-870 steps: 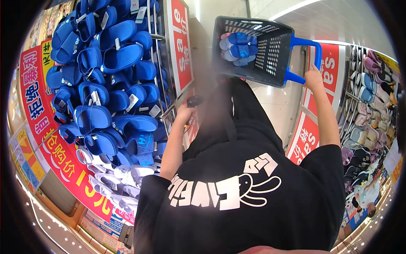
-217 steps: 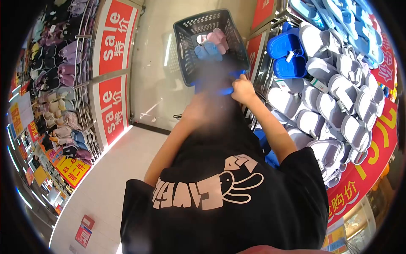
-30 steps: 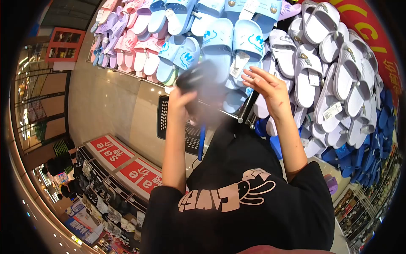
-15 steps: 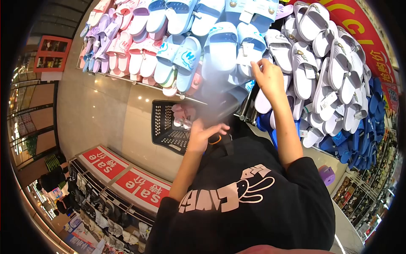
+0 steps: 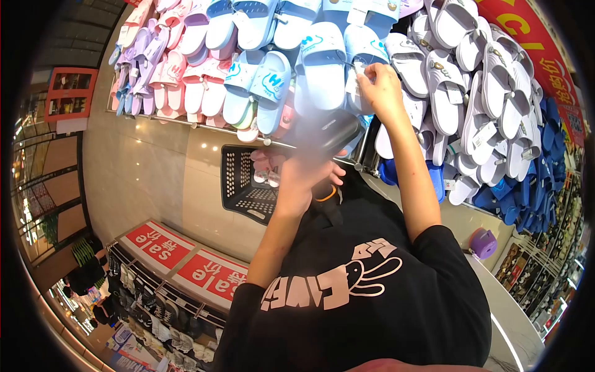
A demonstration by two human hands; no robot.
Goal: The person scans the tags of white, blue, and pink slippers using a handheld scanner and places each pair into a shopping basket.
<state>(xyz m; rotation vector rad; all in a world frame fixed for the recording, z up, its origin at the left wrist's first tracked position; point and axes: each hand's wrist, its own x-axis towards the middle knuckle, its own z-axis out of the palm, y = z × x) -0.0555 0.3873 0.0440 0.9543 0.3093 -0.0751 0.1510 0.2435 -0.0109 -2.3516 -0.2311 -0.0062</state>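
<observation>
My right hand (image 5: 379, 90) is closed at a white tag on a light blue slipper (image 5: 367, 46) hanging in the top middle. A second light blue slipper (image 5: 322, 68) hangs just left of it. Lower down, my left hand (image 5: 307, 180) is partly blurred by a hazy patch. Its fingers are bent at the lower edge of a black handheld object (image 5: 339, 131), which tilts up to the right just below the blue slippers. Part of its grip is hidden in the blur.
A black perforated basket (image 5: 238, 180) with pink slippers stands on the floor at the left. White slippers (image 5: 446, 111) and dark blue ones (image 5: 539, 192) hang at the right. Red sale signs (image 5: 152, 245) top a shoe rack at lower left. A purple object (image 5: 482, 243) is at lower right.
The black object has risen and shows more clearly, with my left hand higher beside it. My right hand has shifted slightly up and left, and its fingers are now at the tag.
</observation>
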